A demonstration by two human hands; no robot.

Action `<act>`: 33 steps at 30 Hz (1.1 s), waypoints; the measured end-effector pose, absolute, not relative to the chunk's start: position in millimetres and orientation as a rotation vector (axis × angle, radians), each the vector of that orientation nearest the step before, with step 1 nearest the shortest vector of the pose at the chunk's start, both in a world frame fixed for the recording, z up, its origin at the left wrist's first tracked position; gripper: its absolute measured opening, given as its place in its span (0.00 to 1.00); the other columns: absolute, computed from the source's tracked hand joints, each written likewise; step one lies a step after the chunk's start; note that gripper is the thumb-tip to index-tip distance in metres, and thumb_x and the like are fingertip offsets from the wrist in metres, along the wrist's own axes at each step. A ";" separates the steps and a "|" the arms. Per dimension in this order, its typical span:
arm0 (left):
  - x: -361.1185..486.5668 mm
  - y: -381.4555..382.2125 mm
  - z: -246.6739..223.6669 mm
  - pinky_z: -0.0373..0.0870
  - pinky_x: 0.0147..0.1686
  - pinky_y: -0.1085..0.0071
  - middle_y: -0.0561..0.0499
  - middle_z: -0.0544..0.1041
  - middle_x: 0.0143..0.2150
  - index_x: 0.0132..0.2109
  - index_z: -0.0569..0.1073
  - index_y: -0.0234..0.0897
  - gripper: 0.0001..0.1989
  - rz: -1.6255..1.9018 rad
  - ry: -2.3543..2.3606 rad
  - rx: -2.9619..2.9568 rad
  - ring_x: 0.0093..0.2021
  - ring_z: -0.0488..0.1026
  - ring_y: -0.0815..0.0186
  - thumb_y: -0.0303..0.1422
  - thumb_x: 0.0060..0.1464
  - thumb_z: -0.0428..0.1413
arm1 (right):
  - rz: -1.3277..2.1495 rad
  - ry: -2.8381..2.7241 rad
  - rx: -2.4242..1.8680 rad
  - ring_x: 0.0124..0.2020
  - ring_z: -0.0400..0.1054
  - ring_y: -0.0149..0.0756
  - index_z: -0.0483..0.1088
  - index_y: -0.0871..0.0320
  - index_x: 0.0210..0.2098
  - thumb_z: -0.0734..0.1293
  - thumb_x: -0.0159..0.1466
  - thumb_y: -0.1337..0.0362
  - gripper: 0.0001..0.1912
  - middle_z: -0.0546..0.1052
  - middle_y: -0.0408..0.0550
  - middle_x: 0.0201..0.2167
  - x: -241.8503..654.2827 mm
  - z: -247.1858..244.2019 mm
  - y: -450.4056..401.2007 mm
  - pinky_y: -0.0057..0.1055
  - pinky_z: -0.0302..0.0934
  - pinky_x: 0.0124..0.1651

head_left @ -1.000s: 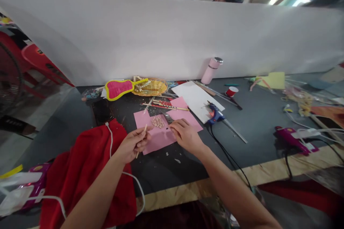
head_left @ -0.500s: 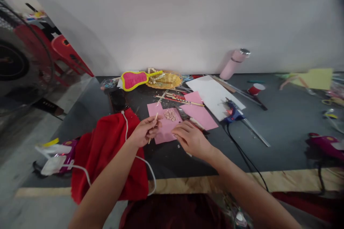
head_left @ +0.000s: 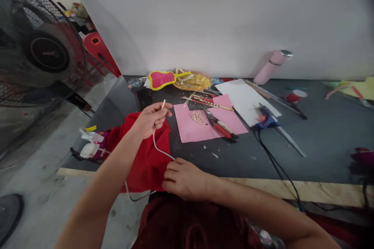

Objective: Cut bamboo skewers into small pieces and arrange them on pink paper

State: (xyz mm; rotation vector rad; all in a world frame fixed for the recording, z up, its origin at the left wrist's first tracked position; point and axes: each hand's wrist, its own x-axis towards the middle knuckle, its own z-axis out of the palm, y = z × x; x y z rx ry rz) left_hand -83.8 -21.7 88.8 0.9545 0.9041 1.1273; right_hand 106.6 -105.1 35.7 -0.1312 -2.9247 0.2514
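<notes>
A thin pale wooden stick (head_left: 163, 104) is pinched between the fingers of my left hand (head_left: 152, 120), raised above the red cloth (head_left: 146, 163). At the table's front edge, my right hand (head_left: 185, 179) has its fingers curled over the cloth's right edge, with a white cord (head_left: 159, 148) running up to it. What lies under those fingertips is partly hidden. Pink paper (head_left: 187, 132) lies beyond my hands, bearing a small pile of short pale cut pieces (head_left: 197, 116). Pliers (head_left: 220, 126) with one red and one whitish handle rest across the paper.
Several patterned sticks (head_left: 209, 102) lie behind the paper, near a wicker basket (head_left: 201, 81) and a yellow-rimmed pink paddle shape (head_left: 161, 80). To the right are white paper (head_left: 242, 97), a blue glue gun (head_left: 265, 120) and a pink bottle (head_left: 271, 68). A fan (head_left: 46, 52) stands at left.
My right hand has moved from over the pink paper down and left to the red cloth at the edge. My left hand still holds the stick. The view has shifted left.
</notes>
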 end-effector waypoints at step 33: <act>-130.7 -108.8 123.8 0.57 0.25 0.77 0.57 0.65 0.20 0.35 0.71 0.36 0.12 0.685 1.504 1.744 0.22 0.61 0.72 0.39 0.56 0.50 | 0.263 -2.974 -0.299 0.41 0.60 0.36 0.68 0.55 0.38 0.62 0.63 0.65 0.05 0.74 0.45 0.39 90.1 15.5 -114.9 0.35 0.52 0.40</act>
